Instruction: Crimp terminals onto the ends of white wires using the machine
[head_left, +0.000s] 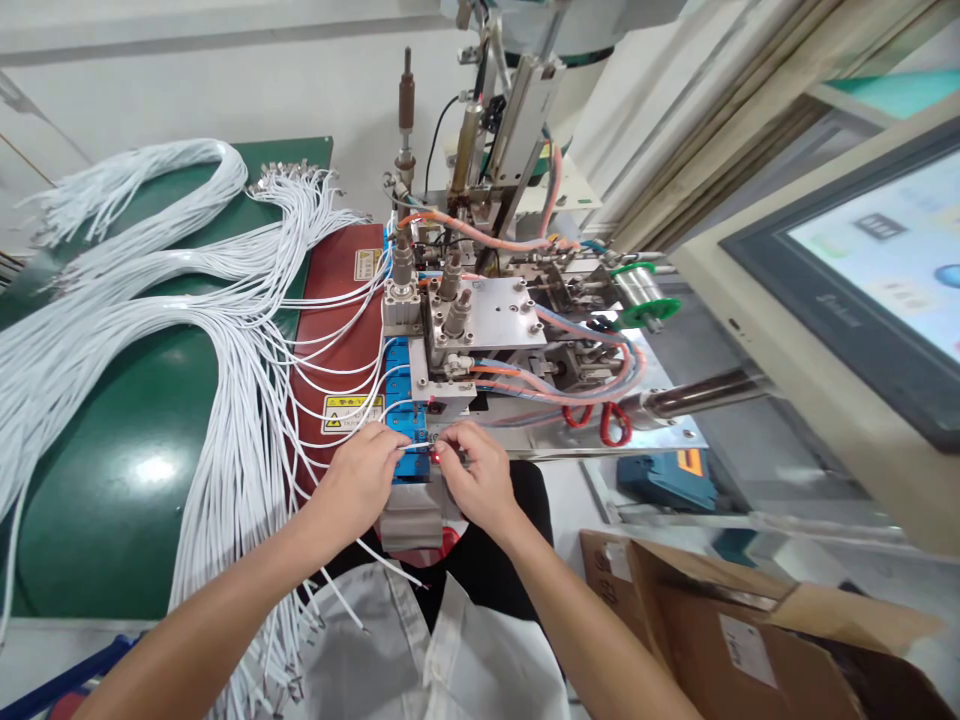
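My left hand (366,472) pinches a white cable (411,447) close to its end, over the front of a row of blue fixtures (405,385). Facing it, my right hand (475,475) has thumb and fingertips together at the cable's tip; the small part between them is too small to make out. A red light (436,457) glows just under the right fingertips. Several white cables run from the fixtures leftward across a red-brown plate (337,345) to large bundles (225,390).
The bundles lie on a green table (97,480) at left. A metal machine (491,315) with hoses and a green-rimmed wire spool (643,295) stands ahead. At right are a touch screen (885,240), red-handled scissors (616,425), a blue box (667,480) and a cardboard box (697,640).
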